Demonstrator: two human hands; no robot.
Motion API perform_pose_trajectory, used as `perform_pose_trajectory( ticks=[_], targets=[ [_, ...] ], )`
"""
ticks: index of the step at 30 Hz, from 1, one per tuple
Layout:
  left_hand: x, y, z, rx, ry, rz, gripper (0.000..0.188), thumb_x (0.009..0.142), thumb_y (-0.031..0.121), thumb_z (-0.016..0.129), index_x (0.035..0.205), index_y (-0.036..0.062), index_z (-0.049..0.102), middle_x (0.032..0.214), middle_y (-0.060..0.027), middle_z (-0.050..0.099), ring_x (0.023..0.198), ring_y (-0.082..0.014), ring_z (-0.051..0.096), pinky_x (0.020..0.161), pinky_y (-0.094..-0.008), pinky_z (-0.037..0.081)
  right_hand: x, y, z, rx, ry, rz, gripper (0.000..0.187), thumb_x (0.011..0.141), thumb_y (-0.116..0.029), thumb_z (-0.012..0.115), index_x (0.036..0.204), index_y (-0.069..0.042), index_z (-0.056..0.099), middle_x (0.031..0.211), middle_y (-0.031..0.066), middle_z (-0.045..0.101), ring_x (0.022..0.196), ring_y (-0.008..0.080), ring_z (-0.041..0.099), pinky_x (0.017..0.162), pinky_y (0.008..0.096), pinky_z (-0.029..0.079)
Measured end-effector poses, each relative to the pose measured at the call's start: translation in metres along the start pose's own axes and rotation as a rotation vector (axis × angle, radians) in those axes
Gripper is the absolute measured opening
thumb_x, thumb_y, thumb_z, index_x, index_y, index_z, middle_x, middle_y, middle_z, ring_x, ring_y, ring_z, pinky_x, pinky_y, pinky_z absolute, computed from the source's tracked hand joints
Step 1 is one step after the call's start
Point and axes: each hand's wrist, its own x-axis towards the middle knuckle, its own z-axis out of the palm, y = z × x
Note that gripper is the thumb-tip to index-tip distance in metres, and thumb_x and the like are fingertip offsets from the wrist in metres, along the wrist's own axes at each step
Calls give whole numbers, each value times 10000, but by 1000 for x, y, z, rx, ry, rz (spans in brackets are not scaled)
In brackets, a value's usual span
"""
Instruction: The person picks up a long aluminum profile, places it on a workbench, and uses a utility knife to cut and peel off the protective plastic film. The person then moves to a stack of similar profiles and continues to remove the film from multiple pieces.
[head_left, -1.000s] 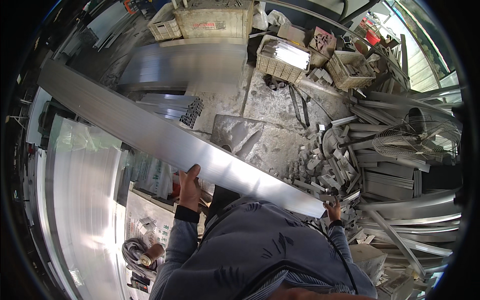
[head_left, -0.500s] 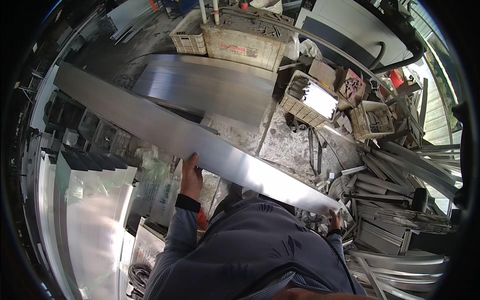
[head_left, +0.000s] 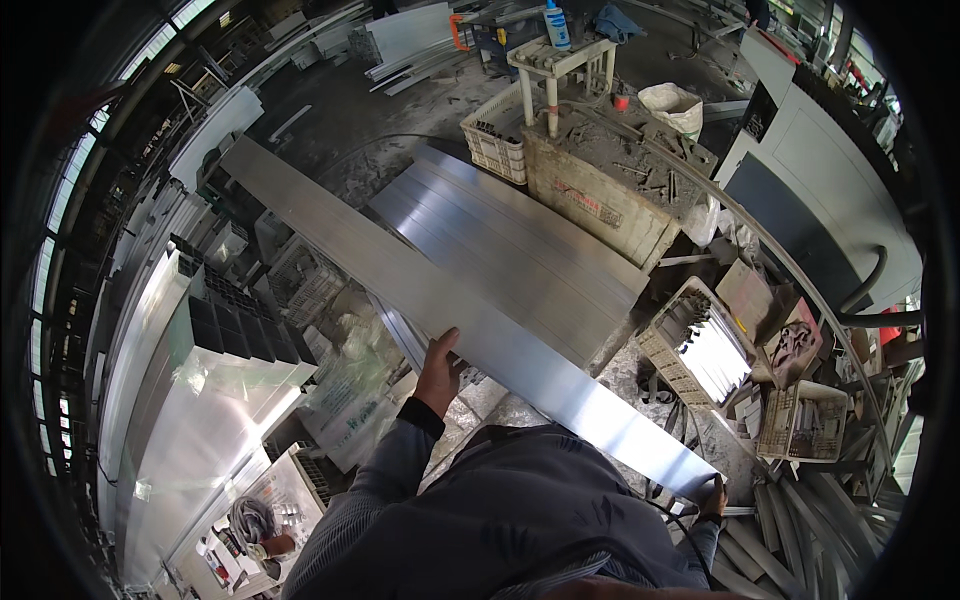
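Note:
A long flat aluminium panel (head_left: 420, 275) runs from the upper left down to the lower right across my chest. My left hand (head_left: 438, 368) grips its near edge at mid length, thumb on top. My right hand (head_left: 712, 497) holds the panel's lower right end, mostly hidden behind my shoulder. Beyond the panel lies a stack of similar aluminium sheets (head_left: 520, 240) on the floor.
White plastic crates (head_left: 700, 350) with parts stand at right, and metal offcuts pile at the lower right (head_left: 800, 540). A dusty workbench (head_left: 610, 170) with a stool (head_left: 560, 65) is ahead. Wrapped aluminium profiles (head_left: 210, 400) lie at left. A large grey machine (head_left: 830, 180) stands at far right.
I have turned with the panel; it now points toward the stacked sheets and workbench, which have come into the centre. Both hands kept their hold.

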Motion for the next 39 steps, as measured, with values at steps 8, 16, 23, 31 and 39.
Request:
perform_pose_trajectory(
  ticks=[8, 16, 23, 31, 39],
  targets=[
    [52, -19, 78, 7, 65, -84, 724, 947, 537, 722, 1513, 140, 506, 1472, -59, 574, 1350, -260, 517, 1110, -453, 376, 103, -155, 11, -187, -215, -72, 243, 1012, -388, 731, 1029, -146, 713, 848, -32, 620, 726, 90, 561, 594, 289, 412],
    [125, -45, 92, -51, 90, -261, 551, 961, 536, 711, 1374, 185, 610, 1349, -42, 656, 1238, -223, 592, 1027, -418, 419, 97, -227, -7, 52, -362, -34, 448, 960, 9, 619, 1397, -90, 587, 1084, -4, 626, 828, 133, 629, 672, 310, 532],
    [245, -65, 70, -108, 168, -488, 416, 931, 532, 735, 1228, 250, 662, 1129, 0, 691, 1095, -190, 613, 922, -418, 412, 30, -302, 12, -195, -369, 329, 787, 785, 43, 631, 1494, -274, 501, 1119, 67, 624, 945, 342, 676, 689, 684, 636],
    [441, -77, 12, -198, 203, -587, 532, 921, 592, 724, 1303, 230, 643, 1197, -23, 683, 1169, -229, 577, 1031, -470, 389, -32, -332, 177, -504, -171, 350, 760, 828, 60, 662, 1493, -248, 460, 1198, 54, 599, 1023, 246, 643, 749, 573, 668],
    [666, -94, -54, -366, 232, -475, 382, 913, 543, 781, 1083, 214, 688, 942, 18, 676, 939, -179, 572, 980, -482, 429, -11, -315, 380, -427, -258, 260, 653, 849, 65, 673, 1428, -176, 492, 1059, 58, 657, 914, 201, 672, 816, 458, 679]
  ],
)
